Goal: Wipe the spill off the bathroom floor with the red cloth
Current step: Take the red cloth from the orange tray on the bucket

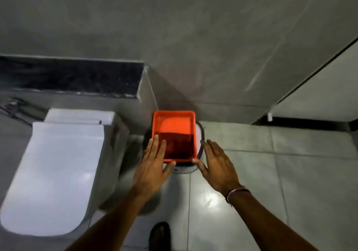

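Observation:
An orange rectangular tub (pixel 174 115) rests on top of a white round bin (pixel 199 134) beside the toilet. A dark red cloth (pixel 179 145) lies folded in the tub's near half. My left hand (pixel 153 165) has its fingers spread over the tub's near left corner, the thumb under the front rim. My right hand (pixel 217 163) is flat and spread just right of the tub, its thumb touching the near right corner. Neither hand holds the cloth. The grey floor tile (pixel 209 198) below my hands shines with a bright glare; a spill cannot be told apart from it.
A white toilet with its lid shut (pixel 56 173) stands at the left, in front of a dark-topped ledge (pixel 69 76). Grey tiled wall rises behind. A pale door or panel (pixel 319 87) stands at the right. A foot in a dark sandal (pixel 159 235) shows at the bottom.

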